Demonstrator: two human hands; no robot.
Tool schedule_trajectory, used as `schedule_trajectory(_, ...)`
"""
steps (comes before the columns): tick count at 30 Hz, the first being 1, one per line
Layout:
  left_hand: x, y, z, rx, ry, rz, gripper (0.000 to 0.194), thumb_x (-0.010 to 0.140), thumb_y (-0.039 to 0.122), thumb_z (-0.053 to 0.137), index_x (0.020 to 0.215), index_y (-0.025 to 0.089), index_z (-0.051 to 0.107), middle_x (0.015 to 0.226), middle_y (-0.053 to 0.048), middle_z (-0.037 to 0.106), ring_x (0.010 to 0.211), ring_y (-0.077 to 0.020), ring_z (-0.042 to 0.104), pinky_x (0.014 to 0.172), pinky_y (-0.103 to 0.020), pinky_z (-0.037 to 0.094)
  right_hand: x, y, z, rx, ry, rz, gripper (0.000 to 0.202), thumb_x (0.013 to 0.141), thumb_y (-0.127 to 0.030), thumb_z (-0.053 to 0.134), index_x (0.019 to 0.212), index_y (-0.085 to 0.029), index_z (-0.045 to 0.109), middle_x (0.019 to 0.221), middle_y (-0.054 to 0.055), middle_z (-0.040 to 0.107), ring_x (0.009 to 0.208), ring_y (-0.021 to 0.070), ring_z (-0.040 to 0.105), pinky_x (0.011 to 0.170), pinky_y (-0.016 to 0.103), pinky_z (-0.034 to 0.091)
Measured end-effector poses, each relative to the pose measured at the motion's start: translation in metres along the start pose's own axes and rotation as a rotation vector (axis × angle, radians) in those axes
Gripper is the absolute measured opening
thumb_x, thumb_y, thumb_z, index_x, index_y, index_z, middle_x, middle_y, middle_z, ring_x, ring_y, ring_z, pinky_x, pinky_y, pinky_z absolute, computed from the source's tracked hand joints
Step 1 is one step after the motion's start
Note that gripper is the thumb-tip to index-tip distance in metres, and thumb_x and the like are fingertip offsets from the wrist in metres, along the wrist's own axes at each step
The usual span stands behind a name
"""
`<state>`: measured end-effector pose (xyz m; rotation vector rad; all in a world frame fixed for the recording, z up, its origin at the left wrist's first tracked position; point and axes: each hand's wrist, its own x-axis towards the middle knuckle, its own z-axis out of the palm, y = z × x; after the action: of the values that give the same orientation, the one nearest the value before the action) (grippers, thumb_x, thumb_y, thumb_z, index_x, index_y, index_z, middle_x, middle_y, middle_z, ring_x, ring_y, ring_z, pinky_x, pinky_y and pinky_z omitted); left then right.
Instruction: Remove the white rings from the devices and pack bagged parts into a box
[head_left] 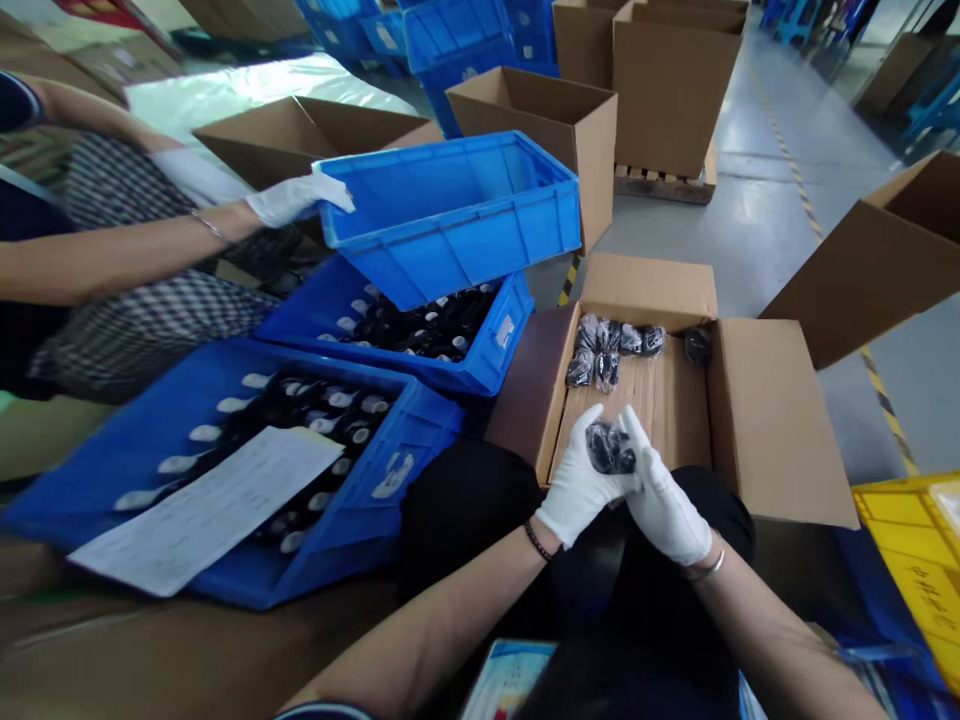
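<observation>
My left hand (581, 480), in a white glove, is closed around a plastic-wrapped black part (611, 448). My right hand (667, 500), gloved the same, presses against the part's other side, its fingers together. Exactly what the part is cannot be made out. Both hands are over the near side of an open cardboard box (720, 400). Inside that box, several similar wrapped black parts (606, 370) sit in rows at the far left, and a single wrapped part (697, 345) lies in the far right corner.
At left, a co-worker's gloved hand (300, 198) holds a tilted blue crate (457, 235) above another blue crate (502, 345). A nearer blue crate (405, 480) contains black items with white ends, a paper sheet (210, 510) on top. Tall cartons (667, 90) stand behind; a yellow crate (911, 570) is at right.
</observation>
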<state>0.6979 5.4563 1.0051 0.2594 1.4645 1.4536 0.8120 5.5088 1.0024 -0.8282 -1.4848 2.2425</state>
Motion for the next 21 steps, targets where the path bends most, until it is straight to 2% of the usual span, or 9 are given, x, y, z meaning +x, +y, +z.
schedule_trajectory(3, -0.007, 0.013, -0.02, 0.245, 0.074, 0.073, 0.085, 0.044, 0.011, 0.091, 0.12, 0.021, 0.054, 0.116, -0.008, 0.063, 0.109, -0.0279, 0.061, 0.1, -0.039, 0.046, 0.0, -0.017, -0.002, -0.118, -0.169, 0.022, 0.068, 0.098, -0.061, 0.03, 0.157, -0.032, 0.015, 0.162, -0.002, 0.019, 0.147, 0.0159, 0.022, 0.12, 0.038, 0.026)
schedule_trajectory(5, -0.015, 0.027, -0.037, 0.391, 0.121, 0.16, 0.076, 0.049, 0.016, 0.09, 0.117, 0.021, 0.055, 0.112, -0.007, 0.064, 0.103, -0.0258, 0.063, 0.096, -0.037, 0.047, 0.008, -0.029, -0.009, -0.239, -0.29, 0.043, 0.067, 0.098, -0.058, 0.035, 0.156, -0.031, 0.017, 0.16, 0.0, 0.023, 0.146, 0.0155, 0.026, 0.12, 0.036, 0.026)
schedule_trajectory(8, -0.018, 0.057, -0.07, 0.52, 0.289, 0.346, 0.077, 0.054, 0.019, 0.089, 0.121, 0.022, 0.052, 0.108, -0.005, 0.064, 0.098, -0.0232, 0.063, 0.097, -0.035, 0.046, 0.035, -0.029, -0.032, -0.629, -0.431, 0.062, 0.07, 0.092, -0.06, 0.049, 0.152, -0.027, 0.033, 0.153, 0.006, 0.04, 0.141, 0.0214, 0.038, 0.117, 0.04, 0.03)
schedule_trajectory(11, -0.001, 0.087, -0.104, 0.651, 0.427, 0.522, 0.078, 0.06, 0.025, 0.087, 0.126, 0.021, 0.047, 0.114, -0.006, 0.061, 0.103, -0.023, 0.061, 0.102, -0.038, 0.043, 0.08, -0.002, -0.063, -1.105, -0.469, 0.22, 0.063, 0.088, -0.058, 0.056, 0.141, -0.023, 0.051, 0.136, 0.013, 0.059, 0.125, 0.0288, 0.056, 0.107, 0.047, 0.042)
schedule_trajectory(14, 0.029, 0.103, -0.13, 0.836, 0.416, 0.571, 0.069, 0.065, 0.027, 0.084, 0.124, 0.02, 0.049, 0.12, -0.006, 0.058, 0.11, -0.0224, 0.058, 0.105, -0.04, 0.043, 0.136, 0.038, -0.084, -1.419, -0.526, 0.45, 0.061, 0.088, -0.055, 0.057, 0.137, -0.02, 0.054, 0.125, 0.015, 0.065, 0.115, 0.03, 0.063, 0.097, 0.045, 0.05)
schedule_trajectory(17, 0.051, 0.099, -0.144, 0.953, 0.33, 0.507, 0.069, 0.065, 0.028, 0.081, 0.126, 0.022, 0.049, 0.119, -0.004, 0.06, 0.107, -0.0217, 0.061, 0.098, -0.038, 0.049, 0.197, 0.073, -0.085, -1.563, -0.504, 0.491, 0.074, 0.082, -0.05, 0.065, 0.145, -0.019, 0.042, 0.136, 0.019, 0.055, 0.119, 0.0352, 0.058, 0.095, 0.05, 0.049)
schedule_trajectory(20, 0.057, 0.09, -0.147, 1.05, 0.214, 0.412, 0.071, 0.066, 0.029, 0.079, 0.13, 0.025, 0.047, 0.119, -0.004, 0.061, 0.105, -0.0214, 0.063, 0.093, -0.034, 0.052, 0.254, 0.101, -0.075, -1.609, -0.333, 0.407, 0.09, 0.08, -0.053, 0.063, 0.154, -0.025, 0.02, 0.148, 0.022, 0.038, 0.119, 0.0387, 0.055, 0.088, 0.052, 0.051)
schedule_trajectory(21, 0.058, 0.089, -0.147, 1.064, 0.165, 0.383, 0.071, 0.067, 0.029, 0.078, 0.131, 0.026, 0.046, 0.118, -0.003, 0.062, 0.103, -0.0208, 0.064, 0.092, -0.033, 0.053, 0.269, 0.11, -0.072, -1.614, -0.282, 0.377, 0.091, 0.079, -0.055, 0.063, 0.154, -0.028, 0.018, 0.149, 0.021, 0.035, 0.118, 0.0387, 0.055, 0.086, 0.05, 0.051)
